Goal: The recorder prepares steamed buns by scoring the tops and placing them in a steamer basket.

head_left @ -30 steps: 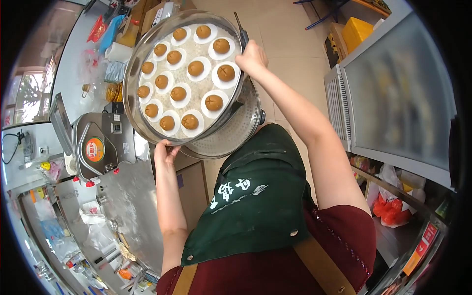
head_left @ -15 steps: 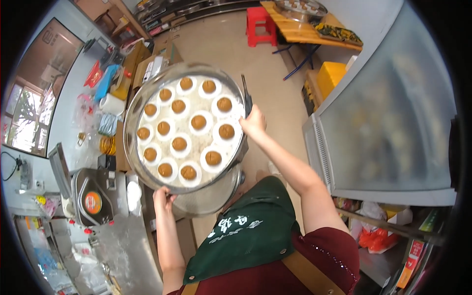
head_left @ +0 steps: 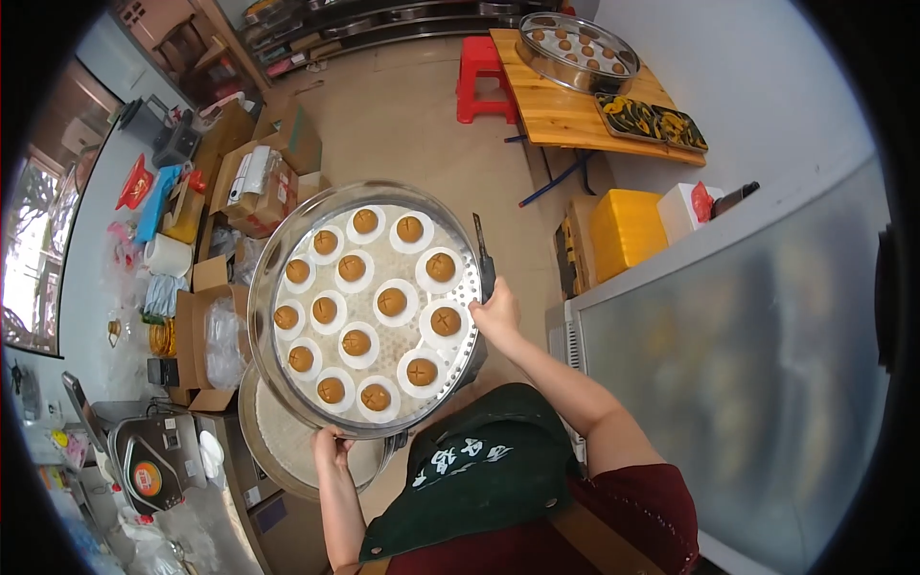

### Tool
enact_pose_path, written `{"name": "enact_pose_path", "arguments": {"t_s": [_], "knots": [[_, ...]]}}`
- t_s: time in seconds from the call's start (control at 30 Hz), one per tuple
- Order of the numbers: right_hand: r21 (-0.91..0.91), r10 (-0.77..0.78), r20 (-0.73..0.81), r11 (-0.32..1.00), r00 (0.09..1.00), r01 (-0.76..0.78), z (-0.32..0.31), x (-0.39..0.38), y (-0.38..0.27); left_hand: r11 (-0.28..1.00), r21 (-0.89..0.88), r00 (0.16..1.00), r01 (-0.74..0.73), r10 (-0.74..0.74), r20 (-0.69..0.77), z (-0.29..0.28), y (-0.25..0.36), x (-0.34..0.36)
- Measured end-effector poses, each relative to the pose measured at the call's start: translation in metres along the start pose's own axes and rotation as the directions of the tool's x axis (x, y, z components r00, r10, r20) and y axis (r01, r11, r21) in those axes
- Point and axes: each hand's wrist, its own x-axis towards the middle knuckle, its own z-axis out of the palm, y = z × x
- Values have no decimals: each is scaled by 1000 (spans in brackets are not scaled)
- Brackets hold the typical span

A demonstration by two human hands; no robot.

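Observation:
I hold up a round metal steamer tray [head_left: 261, 326] between both hands. Several round brown buns [head_left: 391, 302], scored on top, sit in it on white paper rounds over a pale perforated base. My left hand [head_left: 332, 448] is closed on the near-left rim, fingers partly under it. On the right side, my right hand [head_left: 496, 314] grips the rim beside a dark handle [head_left: 486, 264], its thumb on the edge. Below and partly hidden by the raised tray is another round steamer tier [head_left: 273, 446] with a pale liner.
Ahead to the right, a wooden table [head_left: 570, 125] bears another steamer of buns [head_left: 580, 57] and dark trays [head_left: 652, 120]. A red stool [head_left: 479, 81] stands beside it. Cardboard boxes [head_left: 259, 196] line the left; a frosted glass-door cabinet [head_left: 719, 364] stands right.
My view has shifted forward, showing more of the wooden table and its steamer. The held tray now sits lower in view, above the other tier. Both hands keep their grip.

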Motion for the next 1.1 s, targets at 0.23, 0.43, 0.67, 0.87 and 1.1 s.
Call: {"name": "enact_pose_path", "arguments": {"t_s": [0.23,0.43,0.67,0.87,1.1], "knots": [[106,-33,-103,993,994,44,-16,91,19,999,50,999,5,-7,46,99,28,23],[126,95,-103,989,990,-82,-33,185,4,991,130,994,-30,16,112,204,83,68],[99,58,-270,995,961,-32,-41,321,-17,983,176,979,-60,23,204,345,151,160],[241,177,-328,965,928,-99,-39,428,-49,965,251,953,-79,-1,304,473,244,219],[226,131,-461,974,878,-26,-23,569,-50,928,363,936,-79,-56,347,598,296,322]]}}
